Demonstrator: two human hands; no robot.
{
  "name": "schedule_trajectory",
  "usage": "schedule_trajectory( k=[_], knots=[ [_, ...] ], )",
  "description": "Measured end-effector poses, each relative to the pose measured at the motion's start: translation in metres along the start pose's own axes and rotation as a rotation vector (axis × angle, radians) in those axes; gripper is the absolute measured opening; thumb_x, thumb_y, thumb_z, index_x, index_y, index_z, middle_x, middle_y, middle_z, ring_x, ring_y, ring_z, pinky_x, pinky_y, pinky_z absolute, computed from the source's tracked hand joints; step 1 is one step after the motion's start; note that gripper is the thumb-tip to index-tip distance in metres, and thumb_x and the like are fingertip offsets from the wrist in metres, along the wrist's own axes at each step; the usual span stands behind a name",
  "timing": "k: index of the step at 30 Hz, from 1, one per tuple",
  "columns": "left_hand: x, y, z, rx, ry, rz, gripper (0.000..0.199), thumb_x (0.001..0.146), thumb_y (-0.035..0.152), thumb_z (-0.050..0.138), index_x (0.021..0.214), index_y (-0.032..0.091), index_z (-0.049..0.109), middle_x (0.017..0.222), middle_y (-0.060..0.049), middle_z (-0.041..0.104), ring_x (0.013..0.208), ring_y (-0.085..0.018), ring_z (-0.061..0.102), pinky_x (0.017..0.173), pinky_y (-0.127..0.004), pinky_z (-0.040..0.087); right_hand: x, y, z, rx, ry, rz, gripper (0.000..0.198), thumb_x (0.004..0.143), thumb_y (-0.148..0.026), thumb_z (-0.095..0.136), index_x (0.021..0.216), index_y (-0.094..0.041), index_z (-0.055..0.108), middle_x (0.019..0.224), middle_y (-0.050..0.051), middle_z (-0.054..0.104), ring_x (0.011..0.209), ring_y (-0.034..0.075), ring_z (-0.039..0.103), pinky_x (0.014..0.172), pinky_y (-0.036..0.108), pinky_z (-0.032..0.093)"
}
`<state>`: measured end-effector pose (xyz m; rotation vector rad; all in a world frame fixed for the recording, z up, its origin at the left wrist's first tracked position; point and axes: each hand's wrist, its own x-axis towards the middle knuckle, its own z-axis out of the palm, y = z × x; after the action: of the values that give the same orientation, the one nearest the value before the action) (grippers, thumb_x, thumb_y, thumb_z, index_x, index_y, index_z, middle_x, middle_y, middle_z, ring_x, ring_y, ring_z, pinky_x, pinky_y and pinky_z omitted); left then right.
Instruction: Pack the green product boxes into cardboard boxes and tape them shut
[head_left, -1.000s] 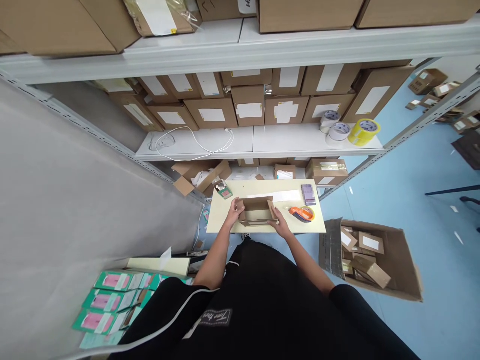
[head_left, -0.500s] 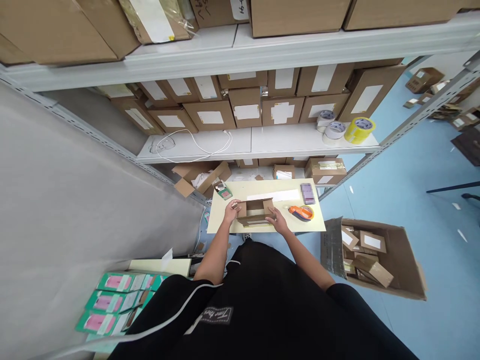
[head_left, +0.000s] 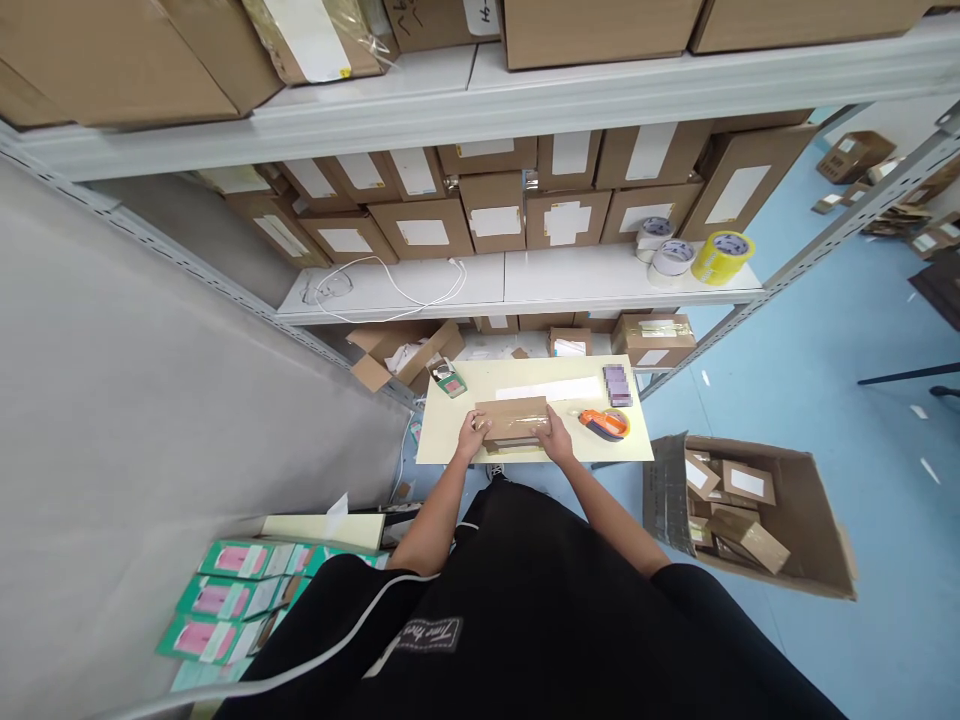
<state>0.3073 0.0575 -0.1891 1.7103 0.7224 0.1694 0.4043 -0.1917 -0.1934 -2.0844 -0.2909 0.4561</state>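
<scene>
- We look down past a grey shelf rack [head_left: 525, 95] stacked with labelled brown cartons, its lower shelf [head_left: 570, 280] carrying a loose white cable [head_left: 390, 285] and three tape rolls [head_left: 694, 258] (one yellow, two pale).
- To our right on the blue floor stands an open carton [head_left: 814, 520] with small labelled parcels inside.
- At our lower left lies a spread of green packets [head_left: 225, 600] with pink panels.
- In front of us is the pale yellow desk [head_left: 450, 445], set against the foot of the rack.
- Near the middle of the desk, toward its near edge, sits the small cardboard box [head_left: 511, 417], its flaps folded down flat with a glossy strip across the top.
- Our left hand [head_left: 472, 438] grips the box's left end, fingers curled round the corner.
- Our right hand [head_left: 556, 438] presses on the box's right end, so both hands are closed on it from opposite sides.
- Just right of the right hand lies an orange tape dispenser [head_left: 604, 424] (near, but we cannot tell whether it touches).
- Behind the dispenser sits a small purple stack [head_left: 616, 385], beside a long white strip [head_left: 547, 390].
- At the far left corner of the desk rests a small green item [head_left: 448, 380].
</scene>
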Motion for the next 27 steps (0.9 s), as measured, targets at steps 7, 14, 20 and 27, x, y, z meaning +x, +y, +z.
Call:
schedule_trajectory(
  k=[7,14,20,27],
  knots=[
    [0.003,-0.001,0.015,0.012,0.051,-0.018,0.081,0.089,0.035,0.067,0.162,0.024,0.035,0.161,-0.011,0.050,0.149,-0.025,0.047,0.123,-0.040,0.035,0.005,-0.020,-0.007,-0.249,-0.099,0.049,0.076,0.097,-0.040,0.059,0.164,-0.018,0.032,0.153,0.018,0.052,0.129,0.032,0.063,0.105,0.039,0.050],
    [-0.008,-0.014,0.005,0.072,-0.022,-0.055,0.085,0.088,0.030,0.066,0.165,0.023,0.033,0.157,-0.010,0.056,0.145,-0.026,0.053,0.123,-0.041,0.038,-0.009,0.002,0.000,-0.242,-0.108,0.047,0.081,0.090,-0.036,0.067,0.162,-0.016,0.034,0.149,0.019,0.057,0.136,0.032,0.058,0.109,0.040,0.048],
    [0.013,-0.003,0.017,0.067,0.013,-0.036,0.086,0.089,0.026,0.062,0.167,0.025,0.027,0.164,-0.006,0.047,0.150,-0.023,0.046,0.125,-0.038,0.033,0.013,0.007,0.004,-0.156,-0.005,0.028,0.077,0.087,-0.037,0.068,0.156,-0.015,0.041,0.152,0.019,0.055,0.140,0.031,0.055,0.114,0.042,0.046],
    [0.085,0.039,0.029,-0.003,0.010,0.006,0.086,0.087,0.030,0.068,0.165,0.024,0.032,0.155,-0.009,0.058,0.141,-0.023,0.056,0.122,-0.039,0.038,0.082,-0.026,-0.005,-0.096,0.086,0.027,0.076,0.083,-0.034,0.070,0.153,-0.015,0.045,0.154,0.017,0.056,0.143,0.030,0.053,0.119,0.044,0.042]
  ],
)
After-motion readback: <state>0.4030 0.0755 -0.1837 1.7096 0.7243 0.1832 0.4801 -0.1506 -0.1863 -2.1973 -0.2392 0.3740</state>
